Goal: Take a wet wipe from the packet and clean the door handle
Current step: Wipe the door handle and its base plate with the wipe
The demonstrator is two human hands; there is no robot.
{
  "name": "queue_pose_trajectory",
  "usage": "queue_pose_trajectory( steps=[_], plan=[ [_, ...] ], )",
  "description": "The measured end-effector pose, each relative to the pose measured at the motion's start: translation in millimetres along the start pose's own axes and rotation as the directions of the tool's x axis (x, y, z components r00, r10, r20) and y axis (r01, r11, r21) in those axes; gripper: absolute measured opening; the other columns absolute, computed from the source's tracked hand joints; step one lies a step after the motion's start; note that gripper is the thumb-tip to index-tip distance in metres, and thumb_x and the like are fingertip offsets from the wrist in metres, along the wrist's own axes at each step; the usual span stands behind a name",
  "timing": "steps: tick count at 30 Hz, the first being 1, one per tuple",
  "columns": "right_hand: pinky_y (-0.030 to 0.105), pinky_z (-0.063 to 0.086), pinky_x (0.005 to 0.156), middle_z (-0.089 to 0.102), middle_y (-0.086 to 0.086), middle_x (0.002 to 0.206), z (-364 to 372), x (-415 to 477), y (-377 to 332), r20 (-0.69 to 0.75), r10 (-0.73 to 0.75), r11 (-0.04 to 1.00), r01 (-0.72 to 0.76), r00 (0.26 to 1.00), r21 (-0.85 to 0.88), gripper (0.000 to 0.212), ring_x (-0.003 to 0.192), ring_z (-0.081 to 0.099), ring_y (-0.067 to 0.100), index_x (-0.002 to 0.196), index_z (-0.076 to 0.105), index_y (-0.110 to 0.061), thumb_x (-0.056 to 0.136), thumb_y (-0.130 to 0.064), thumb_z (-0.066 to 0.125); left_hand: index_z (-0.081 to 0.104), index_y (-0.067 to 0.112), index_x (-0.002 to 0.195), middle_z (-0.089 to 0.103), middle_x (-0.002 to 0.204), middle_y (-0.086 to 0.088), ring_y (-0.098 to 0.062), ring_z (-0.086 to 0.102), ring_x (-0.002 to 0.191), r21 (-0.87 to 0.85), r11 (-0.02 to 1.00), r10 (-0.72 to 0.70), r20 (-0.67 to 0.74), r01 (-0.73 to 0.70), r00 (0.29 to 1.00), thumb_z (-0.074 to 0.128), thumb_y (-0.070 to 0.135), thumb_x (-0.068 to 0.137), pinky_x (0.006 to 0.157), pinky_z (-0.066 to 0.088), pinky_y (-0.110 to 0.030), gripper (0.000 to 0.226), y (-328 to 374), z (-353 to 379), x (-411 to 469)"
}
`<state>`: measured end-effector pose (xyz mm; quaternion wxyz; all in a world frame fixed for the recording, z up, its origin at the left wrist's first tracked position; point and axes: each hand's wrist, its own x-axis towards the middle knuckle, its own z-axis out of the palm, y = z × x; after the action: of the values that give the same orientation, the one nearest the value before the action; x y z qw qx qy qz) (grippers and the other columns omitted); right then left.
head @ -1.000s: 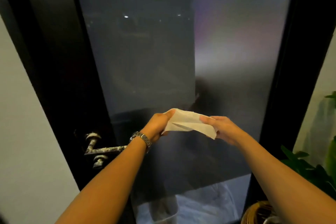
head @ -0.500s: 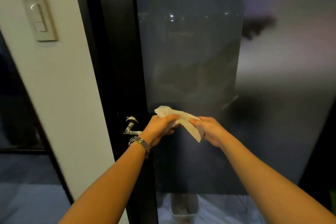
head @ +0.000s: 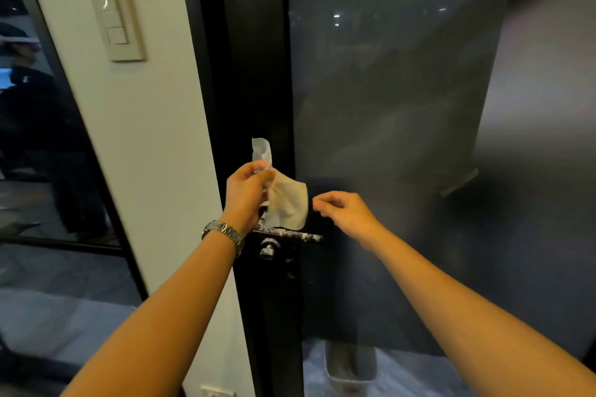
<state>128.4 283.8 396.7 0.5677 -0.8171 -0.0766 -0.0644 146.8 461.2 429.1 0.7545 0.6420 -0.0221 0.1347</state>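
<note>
I am watching my left hand (head: 246, 192) pinching the wet wipe (head: 285, 200) between thumb and fingers, just above the door handle (head: 290, 235); one corner of the wipe is sticking up past the knuckles and the larger flap is hanging down, its lower edge reaching close to the handle, though I cannot tell whether it is touching. My right hand (head: 346, 211) is hovering just beside the wipe with nothing in it, fingers loosely curled and apart from the cloth. The handle, a dark lever speckled with white residue, is sitting on the black door frame (head: 254, 74) beside the dark glass panel (head: 387, 106). A metal watch (head: 224, 234) is circling my left wrist. A light switch (head: 116, 18) is showing on the white wall (head: 154, 138) to the left.
</note>
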Motion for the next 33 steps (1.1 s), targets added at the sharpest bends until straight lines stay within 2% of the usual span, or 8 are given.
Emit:
queue_pose_trajectory(
  steps=[5,8,11,14,21,25,29,33],
  plan=[
    [0.018,0.043,0.094,0.064,0.001,0.119,12.3,20.5,-17.4,-0.126,-0.334,0.926,0.301,0.934,-0.228,0.029,0.109,0.055,0.008,0.121,0.061,-0.013,0.094,-0.011,0.052,0.069,0.018,0.081,0.067,0.085,-0.011,-0.023,0.060,0.086,0.502,0.840,0.237,-0.001,-0.205,0.971,0.055,0.008,0.085,0.076,0.045,-0.032,0.017,6.0,-33.4,20.6],
    [0.026,0.029,0.109,0.053,0.000,0.136,20.1,38.8,-22.5,0.000,-0.560,0.688,0.465,0.829,-0.557,0.035,0.132,0.041,0.014,0.129,0.055,-0.015,0.095,-0.010,0.046,0.070,0.006,0.099,0.068,0.106,-0.015,-0.028,0.061,0.100,0.716,0.635,0.270,0.145,-0.289,0.952,0.053,0.003,0.086,0.077,0.039,-0.019,0.022,-4.1,-45.4,28.9],
    [0.034,0.006,0.117,0.032,-0.005,0.152,28.0,58.6,-25.8,0.204,-0.601,0.417,0.521,0.773,-0.745,0.041,0.145,0.017,0.013,0.139,0.044,-0.017,0.098,-0.011,0.041,0.069,0.003,0.102,0.067,0.109,-0.015,-0.027,0.060,0.101,0.774,0.507,0.242,0.294,-0.379,0.925,0.050,0.000,0.087,0.080,0.036,-0.016,0.024,-16.4,-52.1,40.7],
    [0.039,-0.004,0.116,0.018,-0.005,0.157,34.5,78.5,-36.9,0.285,-0.622,0.257,0.534,0.729,-0.806,0.048,0.147,0.003,0.015,0.145,0.032,-0.018,0.098,-0.009,0.041,0.067,0.000,0.101,0.065,0.109,-0.015,-0.024,0.059,0.100,0.803,0.404,0.186,0.396,-0.438,0.899,0.048,0.000,0.088,0.090,0.040,-0.024,0.023,-28.6,-54.7,51.3],
    [0.053,0.002,0.110,0.018,0.001,0.158,40.7,127.4,-50.2,0.372,-0.703,-0.054,0.475,0.607,-0.878,0.057,0.145,0.005,0.022,0.147,0.024,-0.024,0.094,-0.027,0.042,0.066,0.001,0.105,0.064,0.112,-0.018,-0.031,0.061,0.103,0.773,0.369,0.207,0.474,-0.517,0.856,0.049,-0.003,0.085,0.096,0.047,-0.033,0.026,-61.2,-48.8,58.8],
    [0.056,0.006,0.112,0.024,-0.001,0.156,53.7,139.0,-37.0,0.302,-0.780,-0.070,0.403,0.548,-0.912,0.052,0.145,0.012,0.025,0.147,0.025,-0.028,0.097,-0.036,0.038,0.068,-0.002,0.093,0.064,0.097,-0.018,-0.031,0.060,0.093,0.716,0.346,0.271,0.542,-0.606,0.796,0.051,-0.002,0.085,0.081,0.040,-0.020,0.019,-70.5,-55.3,67.5],
    [0.054,0.005,0.114,0.035,0.001,0.151,61.7,145.9,-28.6,0.202,-0.868,-0.004,0.400,0.453,-0.917,0.047,0.142,0.017,0.025,0.142,0.035,-0.027,0.096,-0.031,0.043,0.068,0.004,0.104,0.063,0.104,-0.011,-0.019,0.054,0.098,0.608,0.360,0.247,0.670,-0.708,0.700,0.050,0.001,0.086,0.087,0.032,-0.012,0.025,-69.1,-66.4,68.9],
    [0.049,0.006,0.116,0.040,0.001,0.148,66.7,152.6,-23.7,0.163,-0.907,-0.002,0.383,0.387,-0.924,0.046,0.140,0.022,0.024,0.140,0.042,-0.026,0.094,-0.026,0.043,0.068,-0.005,0.082,0.066,0.088,-0.020,-0.029,0.062,0.082,0.678,0.427,0.259,0.542,-0.599,0.799,0.050,-0.005,0.084,0.075,0.038,-0.011,0.019,-72.3,-70.1,71.4]
  ],
)
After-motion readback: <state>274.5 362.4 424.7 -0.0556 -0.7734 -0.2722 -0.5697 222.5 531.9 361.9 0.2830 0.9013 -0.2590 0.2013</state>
